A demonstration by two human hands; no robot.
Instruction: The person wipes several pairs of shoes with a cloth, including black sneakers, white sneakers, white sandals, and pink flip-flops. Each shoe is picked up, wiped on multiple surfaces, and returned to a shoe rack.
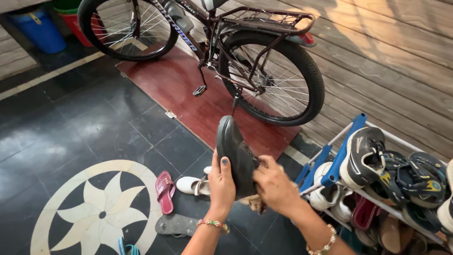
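Shoe (234, 153), dark grey and held toe-up above the floor (94, 127), sits between both hands in the lower middle of the view. The left hand (222, 182) is clamped around its back edge, thumb laid up along the upper and fingers wrapped behind. The right hand (273, 186) is closed against the shoe's right side, fingers curled together on a small brownish cloth (256, 203) that peeks out beneath the palm. Each wrist carries 1 beaded bracelet.

Below the shoe, on the dark tiled floor, lie loose pieces of footwear: a pink sandal (164, 190) at the right edge of the pale flower inlay (101, 212), a white shoe (191, 185) just beside it, a grey flat sole (174, 225) nearer the bottom edge, and a blue-striped slipper (126, 248) cut off by the bottom edge.

Along the right edge stands a shoe rack (337, 158) with blue brackets and white rails. Its top shelf carries a black-and-white sneaker (363, 158) and dark sandals with yellow marks (413, 177); the lower shelf holds white shoes and a maroon one.

Behind the hands, a maroon bicycle (226, 52) is parked on a reddish board (198, 104) against a wooden plank wall (391, 56). At the top left corner sit a blue bucket (37, 28) and a red bucket (75, 23).
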